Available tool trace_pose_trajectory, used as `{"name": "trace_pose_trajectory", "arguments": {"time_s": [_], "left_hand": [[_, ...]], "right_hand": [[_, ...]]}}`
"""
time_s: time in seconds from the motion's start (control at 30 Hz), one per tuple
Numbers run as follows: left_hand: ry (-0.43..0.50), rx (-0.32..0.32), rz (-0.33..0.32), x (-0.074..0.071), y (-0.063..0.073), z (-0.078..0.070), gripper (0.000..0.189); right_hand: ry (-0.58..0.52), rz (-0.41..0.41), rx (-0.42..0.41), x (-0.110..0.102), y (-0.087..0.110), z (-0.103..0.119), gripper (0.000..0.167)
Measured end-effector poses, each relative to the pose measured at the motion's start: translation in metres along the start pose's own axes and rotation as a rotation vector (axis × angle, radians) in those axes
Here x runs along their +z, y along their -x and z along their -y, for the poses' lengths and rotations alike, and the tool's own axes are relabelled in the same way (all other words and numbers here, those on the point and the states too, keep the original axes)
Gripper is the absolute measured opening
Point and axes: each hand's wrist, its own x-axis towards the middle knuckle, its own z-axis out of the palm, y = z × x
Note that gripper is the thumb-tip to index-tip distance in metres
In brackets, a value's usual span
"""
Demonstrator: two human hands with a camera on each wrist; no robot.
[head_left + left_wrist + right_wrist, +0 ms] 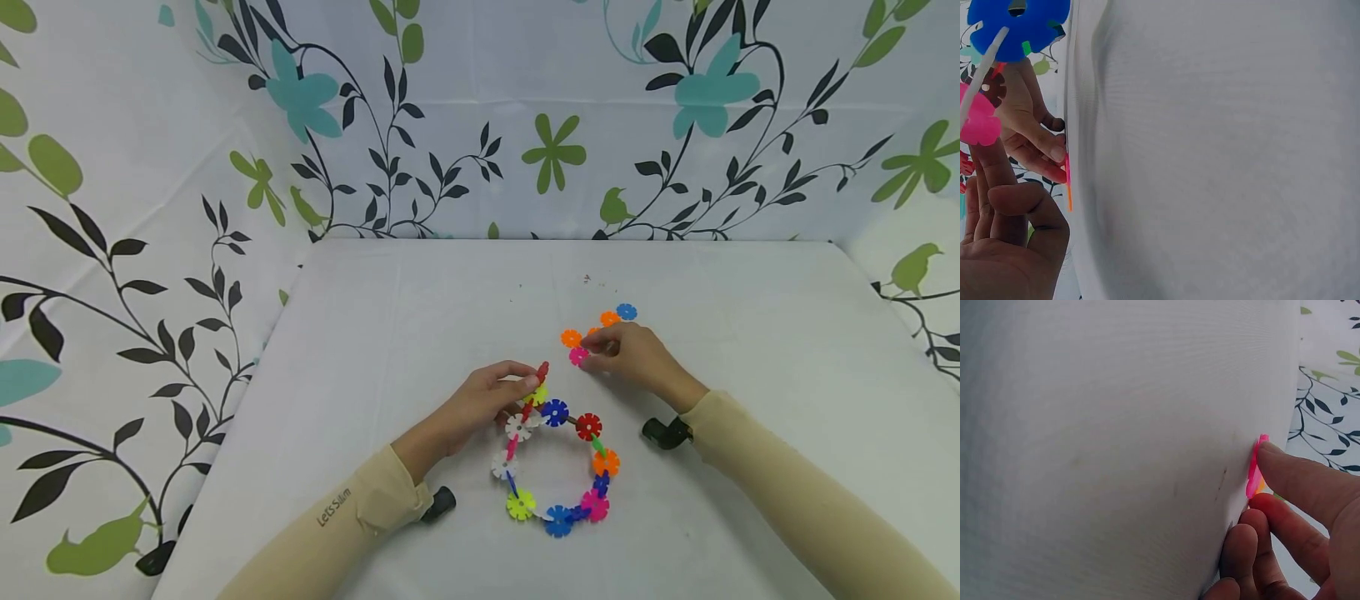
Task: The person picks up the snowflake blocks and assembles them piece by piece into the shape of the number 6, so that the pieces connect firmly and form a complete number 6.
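Notched plastic flower discs are joined into a ring [558, 522] on the table, in white, blue, red, orange, pink and yellow. At its upper left, my left hand [491, 396] holds the ring near a yellow disc [537, 395], with a red disc [543, 372] sticking up above. My right hand [637, 358] is at a small group of loose discs behind the ring. Its thumb and index finger pinch a pink disc [1257, 467], low over the cloth. Part of the left fingers is hidden behind the ring in the head view.
Beside the right hand lie orange discs [571, 338] and a blue disc [627, 312]. A white cloth [390, 317] covers the table, whose far edge meets a leaf-patterned curtain [465, 100]. Dark wrist devices [664, 433] show under both sleeves.
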Motion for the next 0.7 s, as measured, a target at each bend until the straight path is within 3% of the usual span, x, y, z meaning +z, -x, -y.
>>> {"name": "trace_pose_trajectory", "arguments": {"time_s": [0.4, 0.57, 0.7], "left_hand": [[0.013, 0.028, -0.04, 0.006, 0.002, -0.007, 0.041], [0.021, 0.034, -0.051, 0.007, 0.002, -0.007, 0.038], [0.022, 0.026, -0.066, 0.008, 0.002, -0.006, 0.037]], "right_hand": [[-0.009, -0.032, -0.025, 0.001, 0.003, 0.005, 0.026], [-0.117, -0.053, -0.042, -0.001, 0.005, 0.009, 0.017], [-0.274, -0.021, -0.059, -0.003, 0.008, 0.017, 0.022]]}}
